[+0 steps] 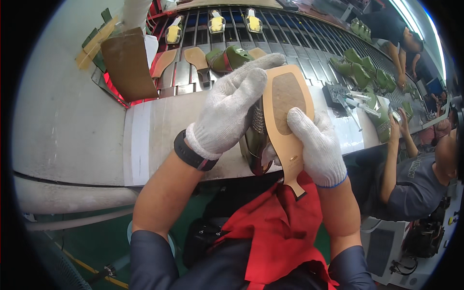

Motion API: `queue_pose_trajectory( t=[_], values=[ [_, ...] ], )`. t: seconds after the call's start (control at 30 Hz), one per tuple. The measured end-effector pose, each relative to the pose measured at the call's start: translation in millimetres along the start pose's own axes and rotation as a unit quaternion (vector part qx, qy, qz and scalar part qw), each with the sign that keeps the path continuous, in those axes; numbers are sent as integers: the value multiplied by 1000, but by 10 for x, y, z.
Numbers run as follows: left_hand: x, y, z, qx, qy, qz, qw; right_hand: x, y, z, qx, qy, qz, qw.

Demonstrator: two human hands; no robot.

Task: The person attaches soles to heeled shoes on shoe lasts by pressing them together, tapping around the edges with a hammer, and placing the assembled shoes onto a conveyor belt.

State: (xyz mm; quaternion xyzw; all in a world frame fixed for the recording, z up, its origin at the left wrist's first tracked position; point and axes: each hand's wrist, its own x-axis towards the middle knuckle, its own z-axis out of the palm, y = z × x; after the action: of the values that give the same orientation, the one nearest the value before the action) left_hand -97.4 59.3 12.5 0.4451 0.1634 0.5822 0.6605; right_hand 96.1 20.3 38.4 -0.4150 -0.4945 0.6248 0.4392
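My left hand point(232, 104), in a white knit glove, holds a dark green shoe point(253, 140) with glittery trim from its left side. Its fingers reach over the toe end. Against the shoe's underside lies a tan shoe sole point(296, 150) with a brown patterned forefoot patch and a narrow dark-tipped heel at the bottom. My right hand point(319, 145), gloved too, grips this sole at its right edge, thumb across the face and fingers behind. Whether sole and shoe touch all along is hidden.
Beyond the bench edge point(188, 113) runs a slatted conveyor point(285, 38) bearing tan soles point(195, 58), a green shoe point(229, 59) and yellow-padded holders point(217, 23). Syringes point(360, 104) and green shoes point(355, 67) lie right. A cardboard sheet point(128, 65) stands left. A co-worker point(411, 179) sits right.
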Motion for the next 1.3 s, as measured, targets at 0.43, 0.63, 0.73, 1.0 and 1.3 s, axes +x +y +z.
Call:
queue_pose_trajectory(
  t=[0.43,0.63,0.73,1.0,1.3],
  values=[
    [-546,126,76,114,-31,54,992,-379,70,172,-99,-30,-50,993],
    [-1026,289,288,148,85,56,984,-639,160,142,-248,-44,-158,955],
    [-1179,338,352,147,140,62,977,-705,144,255,-232,-67,-149,959],
    [-1248,588,392,185,169,48,967,-687,253,451,-278,-123,-234,923],
    [-1192,704,136,317,221,98,917,-485,244,667,-299,-118,-238,917]
  ],
)
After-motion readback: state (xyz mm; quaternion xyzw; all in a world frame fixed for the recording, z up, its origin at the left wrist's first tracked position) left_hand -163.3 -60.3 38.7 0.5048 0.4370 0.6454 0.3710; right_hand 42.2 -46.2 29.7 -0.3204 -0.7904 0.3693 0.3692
